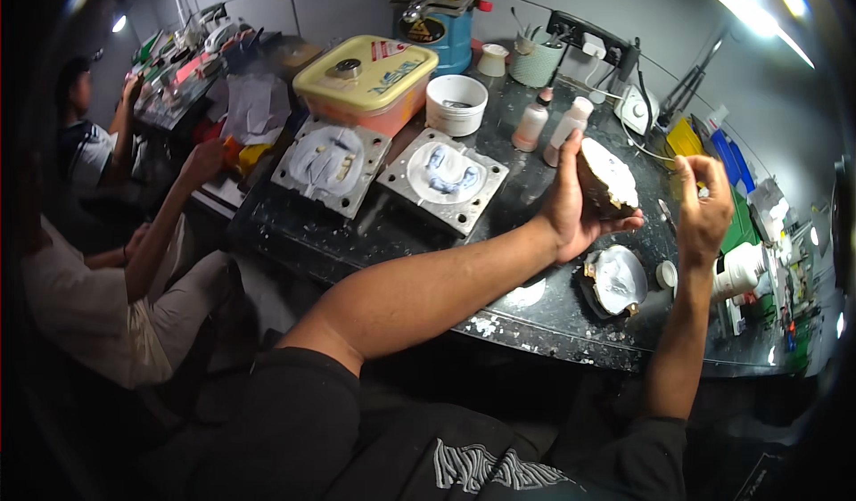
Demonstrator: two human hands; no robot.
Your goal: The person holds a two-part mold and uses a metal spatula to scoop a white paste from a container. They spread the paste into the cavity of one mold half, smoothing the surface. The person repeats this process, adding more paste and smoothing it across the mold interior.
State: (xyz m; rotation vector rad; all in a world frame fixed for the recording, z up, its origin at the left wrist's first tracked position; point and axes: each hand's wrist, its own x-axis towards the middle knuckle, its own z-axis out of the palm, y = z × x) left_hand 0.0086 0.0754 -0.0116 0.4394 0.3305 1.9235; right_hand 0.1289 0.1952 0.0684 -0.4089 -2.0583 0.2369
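Observation:
My left hand [569, 205] holds up a rough-edged white plaster mould piece [609, 173], with the fingers behind it and the thumb along its side. To the right of it, my right hand [704, 205] pinches a thin stick-like tool [661, 155], whose tip points towards the piece; whether they touch I cannot tell. Below, on the dark bench, lies a second plaster mould piece [617, 280] with a smooth, hollowed face. A small white cap [666, 275] sits beside it. Under my right wrist's outer side, a white bottle [740, 272] is tilted over.
Two metal flask halves [332, 168] with plaster fillings lie left of my hands. Behind them stand a yellow-lidded tub [366, 73], a white cup [456, 107] and dropper bottles [532, 122]. A dial box [637, 109] trails a cord. Other people sit at left, one in a pale shirt [89, 305].

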